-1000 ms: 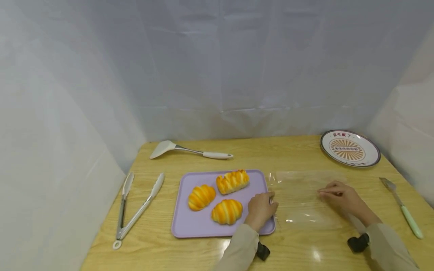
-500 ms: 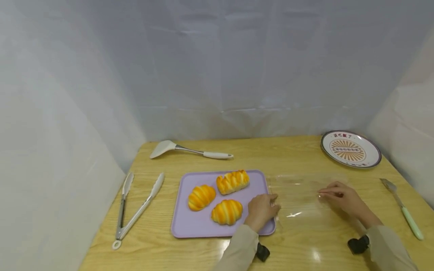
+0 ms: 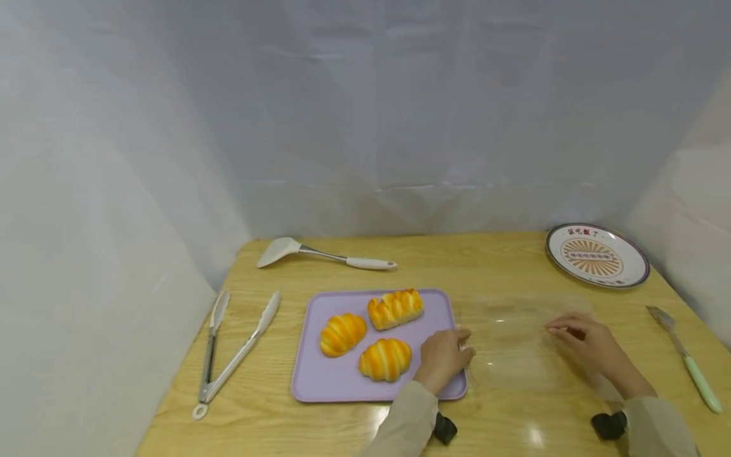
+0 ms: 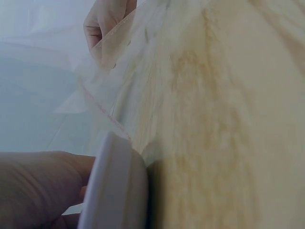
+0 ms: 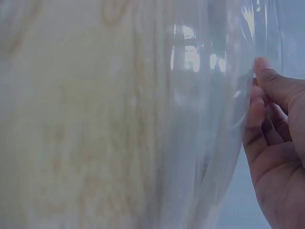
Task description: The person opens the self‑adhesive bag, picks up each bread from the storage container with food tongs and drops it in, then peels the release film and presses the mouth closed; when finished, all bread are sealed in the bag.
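Note:
A clear plastic bag (image 3: 514,349) with a thin reddish line near one edge spreads between the two hands, right of the lilac tray (image 3: 342,390). My left hand (image 3: 442,357) reaches over the tray's right rim, thumb and forefinger pinching the bag's near-left edge; in the left wrist view the tray rim (image 4: 119,186) hides its fingertips. On the far side, my right hand (image 3: 591,343) pinches the bag's right edge between thumb and fingers, and the film (image 5: 205,95) bows up there in the right wrist view. Two croissants (image 3: 385,360) and a braided loaf (image 3: 395,309) lie on the tray.
Open tongs (image 3: 234,362) lie left of the tray, and a white-headed spatula (image 3: 325,254) lies behind it. A patterned plate (image 3: 596,256) stands at the back right. A green-handled utensil (image 3: 688,362) lies near the right table edge.
Both hands keep their hold on the bag and hardly move. Glints on the film have shifted and shrunk. The head view has turned slightly, moving everything a little to the right.

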A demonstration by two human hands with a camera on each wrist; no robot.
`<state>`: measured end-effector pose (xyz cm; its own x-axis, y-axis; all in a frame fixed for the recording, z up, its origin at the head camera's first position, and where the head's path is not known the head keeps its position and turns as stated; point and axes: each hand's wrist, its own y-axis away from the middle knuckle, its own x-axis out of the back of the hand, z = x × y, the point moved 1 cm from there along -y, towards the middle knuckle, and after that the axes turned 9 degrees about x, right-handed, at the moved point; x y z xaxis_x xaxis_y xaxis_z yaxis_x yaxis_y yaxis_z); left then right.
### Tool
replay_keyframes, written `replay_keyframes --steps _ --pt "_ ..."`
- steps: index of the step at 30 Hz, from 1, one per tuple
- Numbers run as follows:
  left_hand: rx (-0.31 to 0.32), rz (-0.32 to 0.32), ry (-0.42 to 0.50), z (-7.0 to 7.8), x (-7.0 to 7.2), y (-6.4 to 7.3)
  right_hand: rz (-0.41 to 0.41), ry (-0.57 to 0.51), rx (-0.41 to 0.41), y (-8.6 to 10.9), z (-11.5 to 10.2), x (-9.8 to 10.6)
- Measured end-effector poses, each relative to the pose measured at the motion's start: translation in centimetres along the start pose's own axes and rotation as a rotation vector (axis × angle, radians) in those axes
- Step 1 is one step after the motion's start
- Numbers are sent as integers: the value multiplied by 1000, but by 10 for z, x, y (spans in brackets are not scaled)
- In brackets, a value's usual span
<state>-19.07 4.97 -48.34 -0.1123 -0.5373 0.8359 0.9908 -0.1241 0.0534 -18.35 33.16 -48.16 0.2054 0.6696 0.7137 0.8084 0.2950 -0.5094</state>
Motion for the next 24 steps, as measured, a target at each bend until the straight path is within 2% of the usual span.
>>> replay_keyframes --steps 7,9,13,20,22,24 --pt "28 -5 -7 1 -1 0 -113 22 -106 -1 -2 1" --pt "38 -8 -13 1 -1 -1 -123 34 -114 -1 -2 0" --pt "45 -17 -24 2 -2 0 -90 34 -79 3 -2 1" --pt "28 -12 -28 1 -2 1 -13 -55 -3 5 0 1" --pt "23 -11 -29 1 -1 1 2 -79 -4 5 0 2" --pt "22 -10 -28 1 0 1 0 -100 -40 5 1 5"
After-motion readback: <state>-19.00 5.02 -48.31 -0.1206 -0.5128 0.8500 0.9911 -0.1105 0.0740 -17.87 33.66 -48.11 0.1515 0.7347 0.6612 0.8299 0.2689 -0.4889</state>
